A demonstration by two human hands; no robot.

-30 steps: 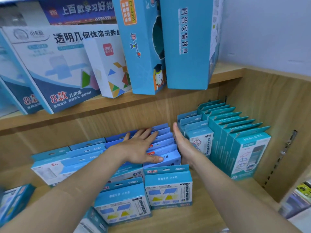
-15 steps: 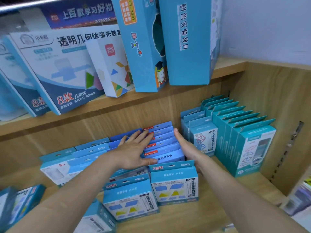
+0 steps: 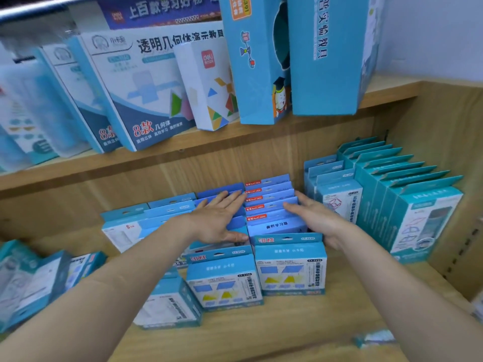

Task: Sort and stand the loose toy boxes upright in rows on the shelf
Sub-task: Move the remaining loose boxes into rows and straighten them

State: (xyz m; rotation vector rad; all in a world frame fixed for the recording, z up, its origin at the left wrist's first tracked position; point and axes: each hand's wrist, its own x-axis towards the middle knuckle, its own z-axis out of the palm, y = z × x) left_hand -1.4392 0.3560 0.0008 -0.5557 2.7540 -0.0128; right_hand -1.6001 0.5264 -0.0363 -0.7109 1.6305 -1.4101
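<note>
Blue cardboard boxes (image 3: 271,199) stand rowed between left hand (image 3: 217,220) and right hand (image 3: 317,222), each grip apart, fingers straight.

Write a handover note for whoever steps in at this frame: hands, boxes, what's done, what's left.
Left hand: open, flat on the boxes just left of the red-labelled row.
Right hand: open, fingers straight against that row's right side.
Done: the teal row at far right and the short row beside it stand upright.
Left: the leaning boxes further left look unfinished. The loose boxes at far left lie tilted and probably need standing in rows on the shelf.
</note>
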